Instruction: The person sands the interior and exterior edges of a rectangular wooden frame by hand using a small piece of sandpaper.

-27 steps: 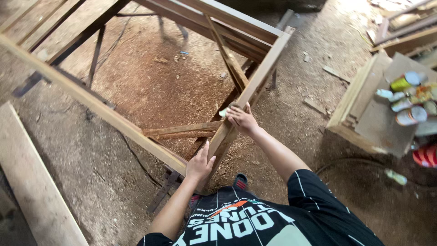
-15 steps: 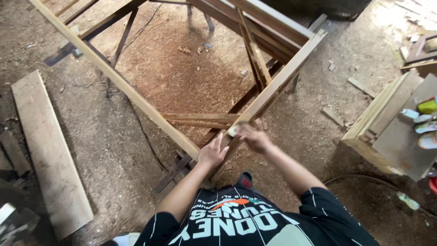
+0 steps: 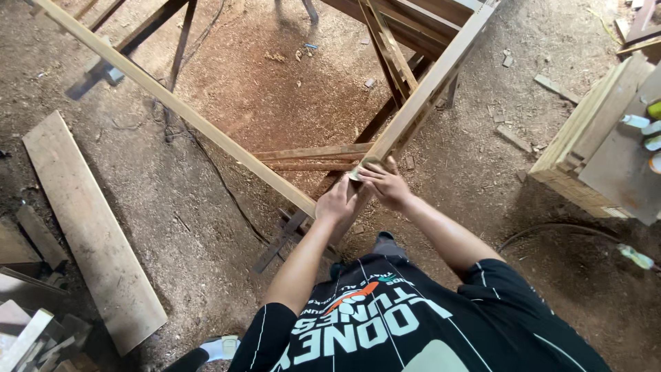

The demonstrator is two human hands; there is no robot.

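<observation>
— Sawdust and red dirt cover the whole floor. Where are you in all this?

— Standing at the near corner of a bare wooden frame (image 3: 206,131). One long rail (image 3: 172,107) runs off toward ten o'clock and a second rail (image 3: 430,86) toward one o'clock. They meet at the corner joint (image 3: 323,210), right under my hands.

— What are the hands doing?

— My left hand (image 3: 339,203) is curled over the corner joint, fingers closed around the wood to brace it. My right hand (image 3: 389,184) is at two o'clock of the left and almost touching it. Its fingertips pinch a small pale pad (image 3: 361,169) flat against the low end of the second rail. I can't tell whether the pad is sandpaper or cloth.

— So which step is this, do you think?

— I'd judge I'm rubbing down the rail just beside the joint, at the very bottom of a stroke.

— And what would a further stroke need?

— Steady pressure along the grain up toward one o'clock, with the left hand gripping firmly so the frame doesn't rock.

— Anything else around you?

— A loose plank (image 3: 89,227) lies on the floor at eight o'clock. A wooden crate (image 3: 585,145) with small bottles (image 3: 637,122) on it sits at three o'clock, well apart from me. A dark hose (image 3: 551,231) curls along the ground nearer by.
</observation>
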